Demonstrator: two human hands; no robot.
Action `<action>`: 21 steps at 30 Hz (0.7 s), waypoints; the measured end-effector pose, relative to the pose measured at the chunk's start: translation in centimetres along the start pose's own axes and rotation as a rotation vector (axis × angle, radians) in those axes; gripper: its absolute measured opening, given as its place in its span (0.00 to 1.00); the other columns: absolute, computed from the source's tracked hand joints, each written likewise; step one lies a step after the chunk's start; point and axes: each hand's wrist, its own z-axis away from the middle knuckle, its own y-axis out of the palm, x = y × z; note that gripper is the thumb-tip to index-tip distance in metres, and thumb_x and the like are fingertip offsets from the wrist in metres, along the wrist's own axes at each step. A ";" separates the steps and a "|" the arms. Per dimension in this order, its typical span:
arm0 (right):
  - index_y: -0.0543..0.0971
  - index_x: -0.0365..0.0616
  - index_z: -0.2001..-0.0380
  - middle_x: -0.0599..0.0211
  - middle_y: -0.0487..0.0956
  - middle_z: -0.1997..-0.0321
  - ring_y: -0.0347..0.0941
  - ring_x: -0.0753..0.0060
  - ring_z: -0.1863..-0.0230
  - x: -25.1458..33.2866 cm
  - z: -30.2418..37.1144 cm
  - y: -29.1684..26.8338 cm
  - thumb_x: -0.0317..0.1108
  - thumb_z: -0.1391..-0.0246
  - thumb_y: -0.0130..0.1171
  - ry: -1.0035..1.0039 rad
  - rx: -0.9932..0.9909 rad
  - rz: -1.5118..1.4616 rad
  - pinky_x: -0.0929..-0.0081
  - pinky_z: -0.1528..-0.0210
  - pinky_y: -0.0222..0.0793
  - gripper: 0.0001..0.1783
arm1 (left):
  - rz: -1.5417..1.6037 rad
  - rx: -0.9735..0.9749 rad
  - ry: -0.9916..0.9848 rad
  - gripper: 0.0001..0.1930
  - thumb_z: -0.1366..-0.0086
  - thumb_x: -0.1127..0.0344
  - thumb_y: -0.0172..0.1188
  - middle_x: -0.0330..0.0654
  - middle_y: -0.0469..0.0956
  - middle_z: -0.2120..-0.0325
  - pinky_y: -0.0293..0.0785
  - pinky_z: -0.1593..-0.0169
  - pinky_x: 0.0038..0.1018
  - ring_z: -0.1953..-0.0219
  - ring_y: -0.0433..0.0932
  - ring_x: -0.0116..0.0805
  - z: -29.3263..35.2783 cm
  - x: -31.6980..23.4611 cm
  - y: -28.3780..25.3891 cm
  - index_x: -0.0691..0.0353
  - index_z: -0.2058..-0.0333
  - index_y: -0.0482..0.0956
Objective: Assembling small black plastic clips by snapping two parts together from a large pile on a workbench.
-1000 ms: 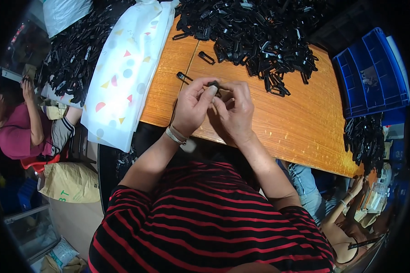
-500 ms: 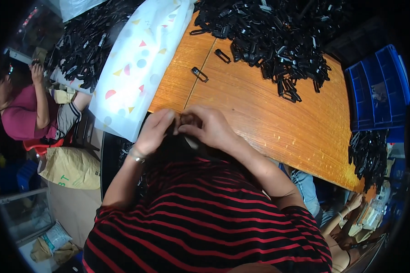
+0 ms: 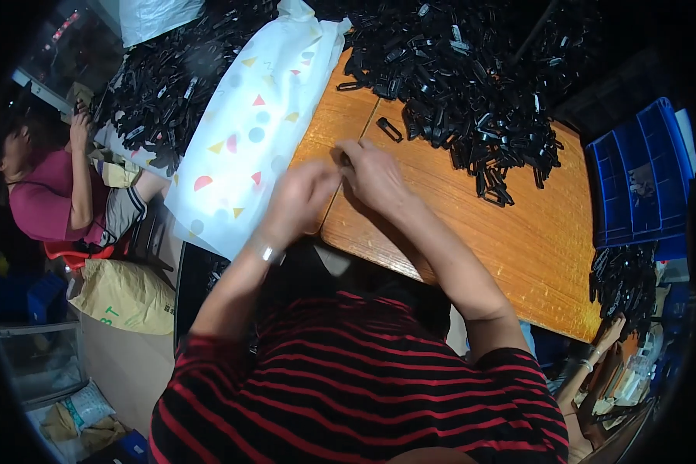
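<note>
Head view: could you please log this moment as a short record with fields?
Surface: wooden table
Left hand: raised over the near table edge, blurred; its grip cannot be made out
Right hand: beside the left, fingers meeting it; any part held is hidden
Far side: heap of black parts
Loose piece: one black loop lying apart from the heap
Left of table: white patterned bag
Right: blue crate

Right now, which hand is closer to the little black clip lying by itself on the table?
The right hand is closer: the lone black clip lies just beyond its fingers. The left hand is blurred, lower and further left, over the table's near edge.
</note>
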 end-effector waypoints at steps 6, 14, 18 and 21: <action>0.77 0.39 0.60 0.52 0.78 0.64 0.76 0.50 0.63 -2.1 4.4 -1.2 0.27 0.50 0.62 -0.011 -0.301 -0.288 0.64 0.60 0.72 0.13 | -0.311 -0.206 0.095 0.18 0.40 0.69 0.60 0.53 0.75 0.53 0.71 0.47 0.36 0.52 0.75 0.49 -15.2 3.0 3.9 0.61 0.50 0.75; 0.79 0.39 0.68 0.58 0.80 0.68 0.78 0.59 0.66 -2.8 7.8 -0.9 0.28 0.51 0.66 0.069 -0.348 -0.305 0.71 0.64 0.73 0.07 | -0.466 -0.195 0.271 0.21 0.42 0.64 0.63 0.47 0.75 0.52 0.65 0.42 0.37 0.45 0.68 0.49 -19.2 5.3 8.0 0.58 0.48 0.75; 0.79 0.39 0.67 0.58 0.80 0.68 0.78 0.59 0.66 -3.3 8.5 -0.9 0.28 0.51 0.66 0.076 -0.344 -0.319 0.70 0.64 0.73 0.08 | -0.390 -0.097 0.229 0.19 0.42 0.64 0.63 0.47 0.75 0.54 0.66 0.44 0.40 0.48 0.68 0.49 -16.5 3.9 8.1 0.57 0.51 0.76; 0.80 0.40 0.67 0.58 0.79 0.69 0.78 0.58 0.66 -3.1 8.9 -1.3 0.29 0.51 0.66 0.086 -0.322 -0.335 0.70 0.64 0.73 0.08 | -0.310 -0.045 0.279 0.19 0.41 0.65 0.62 0.49 0.76 0.56 0.64 0.44 0.39 0.50 0.69 0.51 -13.4 3.0 7.5 0.60 0.50 0.75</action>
